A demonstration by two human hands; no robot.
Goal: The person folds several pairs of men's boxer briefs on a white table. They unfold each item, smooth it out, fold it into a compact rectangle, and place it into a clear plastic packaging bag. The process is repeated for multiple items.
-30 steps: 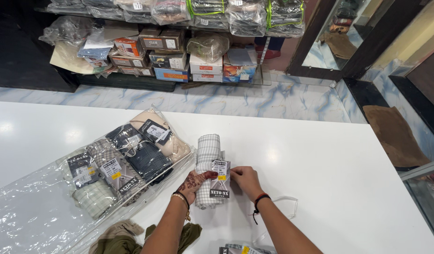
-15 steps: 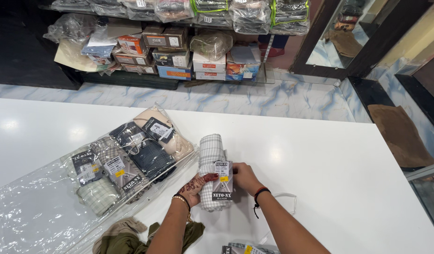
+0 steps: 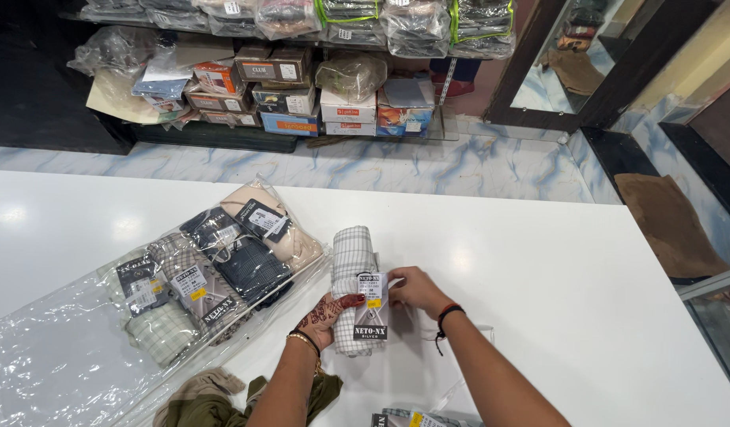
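Observation:
A rolled white checked garment [image 3: 353, 265] lies on the white table [image 3: 554, 261], with a paper tag [image 3: 371, 304] on its near end. My left hand [image 3: 327, 318], with henna on it and a bangle at the wrist, rests against the roll's left side. My right hand [image 3: 412, 289], a black and red band at its wrist, pinches the tag's right edge. Left of the roll lies a clear plastic bag [image 3: 72, 356] with several folded tagged garments [image 3: 222, 261] inside.
An olive-brown cloth [image 3: 207, 399] lies at the table's near edge, beside another tagged pack [image 3: 408, 417]. Behind the table are a marble floor [image 3: 428, 166] and shelves with boxes [image 3: 286, 87] and bagged clothes. A brown mat [image 3: 669, 221] lies on the right.
Both hands stay at the roll and its tag, with only small finger shifts. The view has tilted slightly.

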